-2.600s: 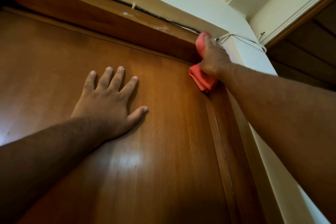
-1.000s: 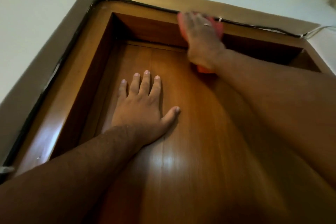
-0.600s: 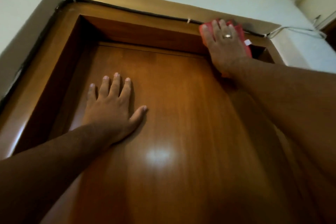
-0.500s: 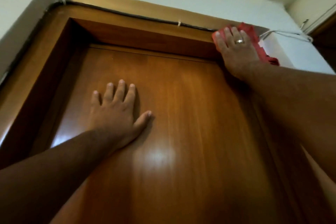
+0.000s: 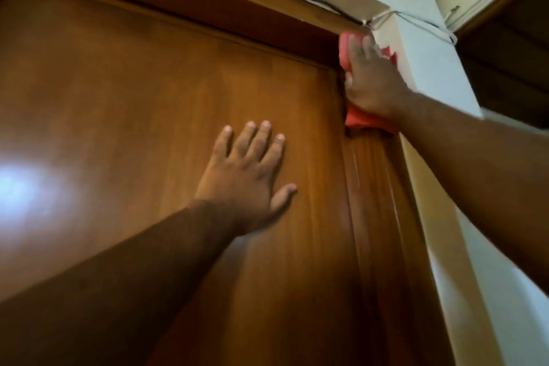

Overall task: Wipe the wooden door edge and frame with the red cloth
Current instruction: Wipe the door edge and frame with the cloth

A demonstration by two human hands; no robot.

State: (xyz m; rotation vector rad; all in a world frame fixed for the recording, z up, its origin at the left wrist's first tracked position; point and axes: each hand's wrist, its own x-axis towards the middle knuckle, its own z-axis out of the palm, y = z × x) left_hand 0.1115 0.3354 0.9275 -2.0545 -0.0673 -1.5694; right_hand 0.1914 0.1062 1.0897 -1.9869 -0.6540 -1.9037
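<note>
— How far along are you with that door?

— My left hand [image 5: 246, 178] lies flat on the wooden door [image 5: 133, 104], fingers spread, gripping nothing — it only braces me. The panel shines with a glare patch at the far left, but I can't tell from that whether it's been wiped.

— And the cloth?

— The red cloth [image 5: 365, 123] is under my right hand [image 5: 371, 80], pressed with my palm and fingers against the upper right corner of the door frame [image 5: 383, 187], just below the cables [image 5: 386, 16] that run along the top. It's a flat press more than a closed grip.

— So what's left?

— I'd judge the whole right side of the frame below my hand and the door edge beside it — the long vertical stretch.
</note>
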